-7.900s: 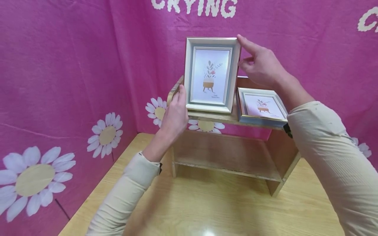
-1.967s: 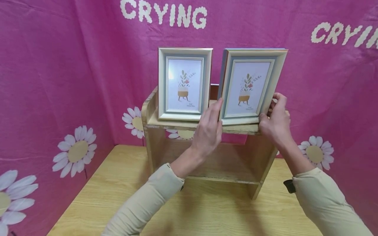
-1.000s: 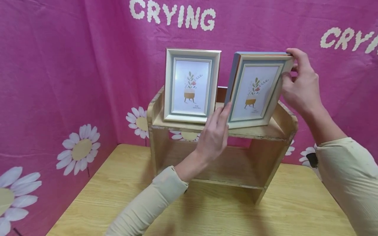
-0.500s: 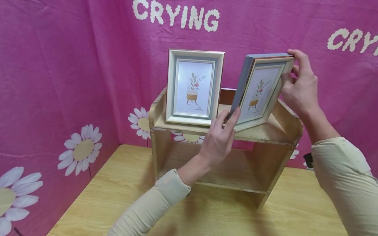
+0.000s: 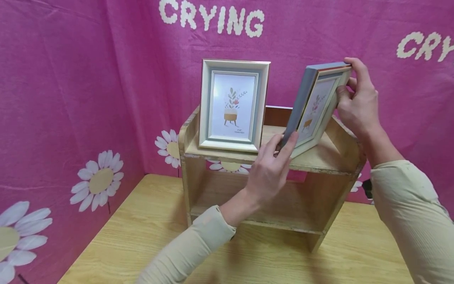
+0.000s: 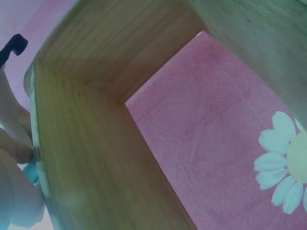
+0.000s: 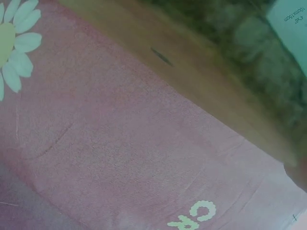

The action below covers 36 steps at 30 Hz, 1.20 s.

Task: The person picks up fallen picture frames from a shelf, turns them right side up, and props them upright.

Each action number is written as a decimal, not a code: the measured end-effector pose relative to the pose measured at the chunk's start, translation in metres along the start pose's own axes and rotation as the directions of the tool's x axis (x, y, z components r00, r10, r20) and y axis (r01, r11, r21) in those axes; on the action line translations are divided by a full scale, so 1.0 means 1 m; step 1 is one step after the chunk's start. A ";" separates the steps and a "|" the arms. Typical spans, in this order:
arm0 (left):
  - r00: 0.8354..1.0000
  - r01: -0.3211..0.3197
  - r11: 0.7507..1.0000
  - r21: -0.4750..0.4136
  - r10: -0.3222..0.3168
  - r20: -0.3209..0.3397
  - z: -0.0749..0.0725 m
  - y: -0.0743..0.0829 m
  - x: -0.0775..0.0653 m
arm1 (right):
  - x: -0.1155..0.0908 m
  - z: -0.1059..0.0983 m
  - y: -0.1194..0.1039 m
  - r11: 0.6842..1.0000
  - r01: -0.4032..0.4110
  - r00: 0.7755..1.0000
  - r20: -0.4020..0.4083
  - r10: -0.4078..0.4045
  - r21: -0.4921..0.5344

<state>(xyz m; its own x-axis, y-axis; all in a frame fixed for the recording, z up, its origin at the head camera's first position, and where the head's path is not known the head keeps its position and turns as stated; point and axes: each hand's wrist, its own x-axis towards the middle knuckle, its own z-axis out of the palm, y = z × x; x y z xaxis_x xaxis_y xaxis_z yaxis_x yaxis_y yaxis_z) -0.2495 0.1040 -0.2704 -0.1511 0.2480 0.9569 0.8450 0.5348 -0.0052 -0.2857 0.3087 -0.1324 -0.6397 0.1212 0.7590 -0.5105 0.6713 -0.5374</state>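
On the small wooden shelf unit (image 5: 269, 157) in the head view, one picture frame (image 5: 203, 102) with a cream border stands upright at the left. A second, matching picture frame (image 5: 301, 106) is turned at an angle on the right, its blue-grey side showing. My right hand (image 5: 360, 98) grips its upper right edge, index finger at the top corner and thumb on the front. At its lower left corner, my left hand (image 5: 267, 169) holds the edge with the fingers. In the left wrist view, part of my left hand (image 6: 19, 187) shows at the shelf edge.
The shelf unit stands on a light wood table (image 5: 149, 221). Behind it hangs a pink cloth (image 5: 301, 35) with white lettering and daisies. A raised side panel (image 5: 345, 136) bounds the top shelf at the right; below is a lower shelf board (image 5: 255, 201).
The right picture frame lay flat earlier and now stands raised. Over the last second its left side has swung right, showing more of its edge, both hands holding it. The left frame was let go.
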 end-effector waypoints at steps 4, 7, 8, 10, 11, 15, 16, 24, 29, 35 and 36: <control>1.000 0.012 0.999 0.050 -0.012 -0.003 0.001 0.005 0.001 | 0.003 0.000 0.003 0.999 -0.010 1.000 0.016 0.010 0.030; 1.000 0.022 0.996 0.085 -0.022 -0.008 0.001 0.008 0.001 | 0.005 0.001 0.004 0.998 -0.016 0.999 0.029 0.014 0.060; 1.000 0.028 0.995 0.091 -0.027 -0.010 0.001 0.009 0.001 | 0.005 0.001 0.004 0.997 -0.018 0.999 0.035 0.015 0.071; 0.999 0.034 0.994 0.100 -0.033 -0.014 0.001 0.010 0.001 | 0.007 0.002 0.004 0.995 -0.024 0.999 0.048 0.019 0.096; 0.999 0.037 0.994 0.103 -0.035 -0.017 0.002 0.011 0.001 | 0.007 0.002 0.004 0.993 -0.029 0.998 0.056 0.023 0.110; 0.999 0.039 0.994 0.100 -0.038 -0.016 0.003 0.014 0.001 | 0.009 0.003 0.005 0.985 -0.050 0.995 0.089 0.036 0.163; 0.999 0.039 0.995 0.097 -0.038 -0.013 0.003 0.015 0.001 | 0.010 0.002 0.005 0.982 -0.055 0.994 0.098 0.038 0.178; 0.999 0.033 0.991 0.127 -0.033 0.001 0.006 0.021 0.003 | 0.016 0.002 0.011 0.963 -0.056 0.991 0.133 0.022 0.265; 0.999 0.032 0.989 0.145 -0.030 -0.013 0.011 0.024 0.002 | 0.018 0.003 0.014 0.940 -0.060 0.989 0.149 0.009 0.336; 1.000 0.027 0.987 0.158 -0.025 -0.016 0.014 0.025 0.002 | 0.019 0.001 0.016 0.912 -0.083 0.984 0.179 0.010 0.402; 1.000 0.027 0.987 0.158 -0.025 -0.015 0.014 0.025 0.002 | 0.020 0.001 0.015 0.925 -0.082 0.982 0.186 0.012 0.372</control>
<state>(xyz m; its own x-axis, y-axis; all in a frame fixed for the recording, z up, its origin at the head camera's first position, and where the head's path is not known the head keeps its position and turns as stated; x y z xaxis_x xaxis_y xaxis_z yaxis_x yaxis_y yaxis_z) -0.2357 0.1290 -0.2724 -0.1642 0.2224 0.9610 0.7488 0.6623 -0.0254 -0.3063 0.3206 -0.1254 -0.7416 -0.0091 0.6708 -0.6334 0.3390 -0.6956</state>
